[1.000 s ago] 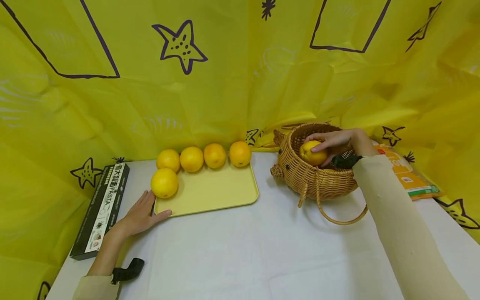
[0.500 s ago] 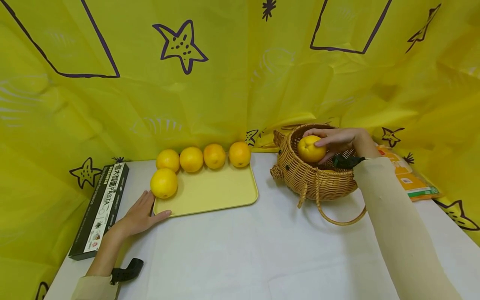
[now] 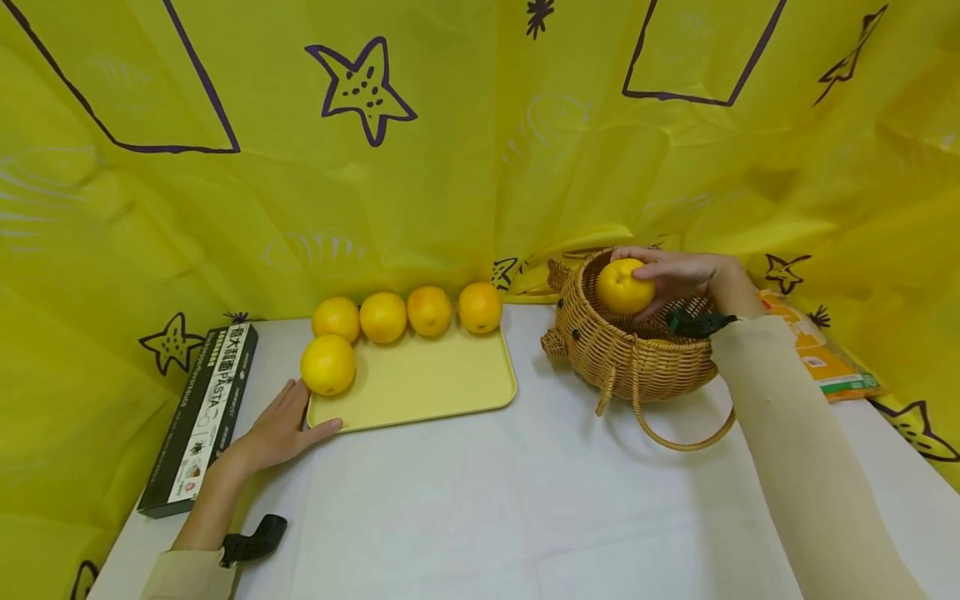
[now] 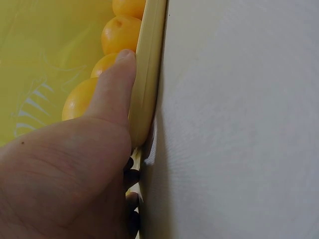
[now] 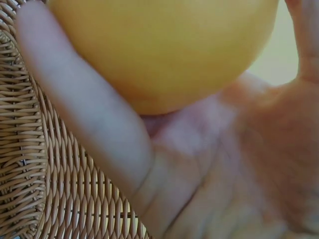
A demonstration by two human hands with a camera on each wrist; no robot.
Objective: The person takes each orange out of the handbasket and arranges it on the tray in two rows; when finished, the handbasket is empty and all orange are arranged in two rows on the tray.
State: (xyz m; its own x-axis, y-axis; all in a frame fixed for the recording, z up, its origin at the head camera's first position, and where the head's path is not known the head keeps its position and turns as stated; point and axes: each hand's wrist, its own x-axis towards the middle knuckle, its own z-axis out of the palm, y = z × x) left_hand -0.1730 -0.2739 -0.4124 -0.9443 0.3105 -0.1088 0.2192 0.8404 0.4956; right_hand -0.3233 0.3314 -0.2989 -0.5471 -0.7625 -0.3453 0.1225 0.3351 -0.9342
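An orange (image 3: 624, 286) is gripped by my right hand (image 3: 678, 275) at the mouth of a pig-shaped wicker basket (image 3: 637, 362). Up close in the right wrist view, thumb and fingers lie round the orange (image 5: 164, 50), with basket weave behind. My left hand (image 3: 277, 433) rests with straight fingers at the near left corner of a yellow tray (image 3: 427, 375), thumb along its rim. On the tray, several oranges (image 3: 383, 317) form a row at the back, and another orange (image 3: 328, 365) sits at the left edge. The left wrist view shows the thumb (image 4: 112, 89) against the tray wall.
A black-and-white pasta box (image 3: 202, 417) lies left of my left hand. Behind my right forearm is an orange plastic packet (image 3: 821, 358). The basket's loop handle (image 3: 686, 446) hangs down onto the white table (image 3: 480, 508). A yellow printed sheet (image 3: 465, 192) stands behind everything.
My right hand has raised the orange slightly from inside the basket toward its rim. The left hand, tray and oranges on it stay in place.
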